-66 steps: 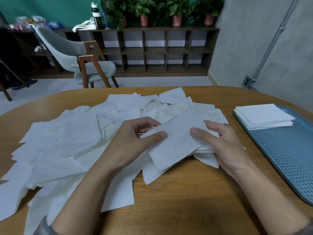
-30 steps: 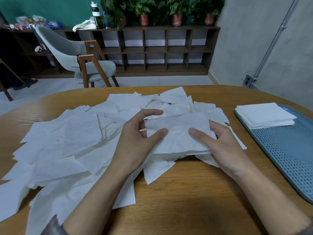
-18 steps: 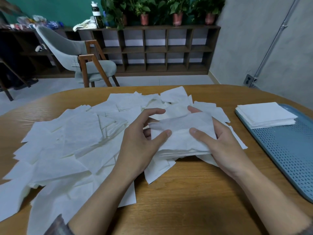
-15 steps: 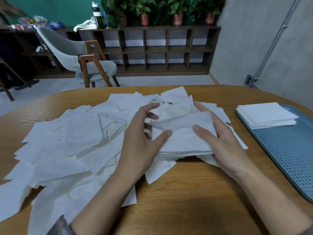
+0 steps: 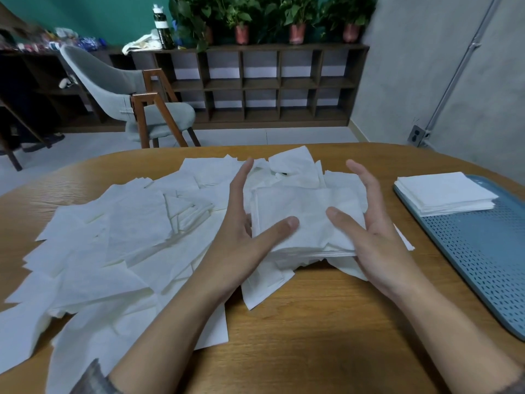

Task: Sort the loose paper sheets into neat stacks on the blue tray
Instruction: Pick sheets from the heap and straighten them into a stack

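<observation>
We see a small bundle of white paper sheets (image 5: 306,220) near the middle of the wooden counter (image 5: 312,342), lying on the near right part of the loose sheets (image 5: 113,240) and not yet on the blue tray (image 5: 483,257). A moment ago both hands curled around this bundle and it sat skewed. Now the fingers have straightened: the left hand (image 5: 244,223) stands flat against the bundle's left edge and the right hand (image 5: 369,223) against its right edge, both open, each thumb lying across the top sheet. The bundle looks square, its near edge showing thin layers almost flush, so we judge the squaring-up is nearly done and the carry to the tray comes next. A few stray sheets poke out from under it at the near side and may drag along. To the right, a strip of bare wood separates the right hand from the tray's rim. One finished stack (image 5: 443,194) sits at the tray's far corner, and perforated tray floor shows nearer us, which seems room enough for a second stack. The heap spreads far to the left.
</observation>
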{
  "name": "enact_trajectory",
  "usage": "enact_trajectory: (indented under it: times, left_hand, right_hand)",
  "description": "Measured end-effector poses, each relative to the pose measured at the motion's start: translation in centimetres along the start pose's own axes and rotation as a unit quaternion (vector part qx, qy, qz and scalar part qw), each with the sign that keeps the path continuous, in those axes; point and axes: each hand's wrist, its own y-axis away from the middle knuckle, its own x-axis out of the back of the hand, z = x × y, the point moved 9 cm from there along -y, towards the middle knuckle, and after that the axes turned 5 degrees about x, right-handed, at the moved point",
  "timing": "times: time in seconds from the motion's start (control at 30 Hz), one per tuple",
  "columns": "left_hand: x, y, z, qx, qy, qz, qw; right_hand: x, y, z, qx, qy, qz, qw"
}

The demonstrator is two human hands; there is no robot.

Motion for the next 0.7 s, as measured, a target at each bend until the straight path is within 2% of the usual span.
enact_trajectory:
  times: [0.13, 0.23, 0.3, 0.37, 0.47, 0.7]
  left_hand:
    - [-0.3, 0.1, 0.3, -0.02, -0.052, -0.017, 0.998]
    - [-0.9, 0.0, 0.4, -0.027, -0.095, -0.044, 0.994]
    - [-0.7, 0.0, 0.3, -0.042, -0.127, -0.031, 0.991]
    - [-0.2, -0.2, 0.0, -0.043, -0.125, -0.002, 0.991]
    - [0.0, -0.4, -0.6, -0.027, -0.107, -0.001, 0.994]
    - [-0.1, -0.5, -1.1, -0.013, -0.084, -0.012, 0.996]
  right_hand:
    - [0.6, -0.2, 0.2, 0.002, 0.07, 0.007, 0.997]
    - [0.4, -0.1, 0.0, -0.003, 0.082, -0.011, 0.997]
    - [0.0, 0.1, -0.5, -0.003, 0.073, -0.036, 0.997]
    - [-0.6, 0.4, -0.9, -0.007, 0.077, -0.077, 0.994]
    - [-1.0, 0.6, -1.3, 0.001, 0.092, -0.113, 0.989]
    - [0.1, 0.4, -0.8, -0.015, 0.134, -0.102, 0.986]
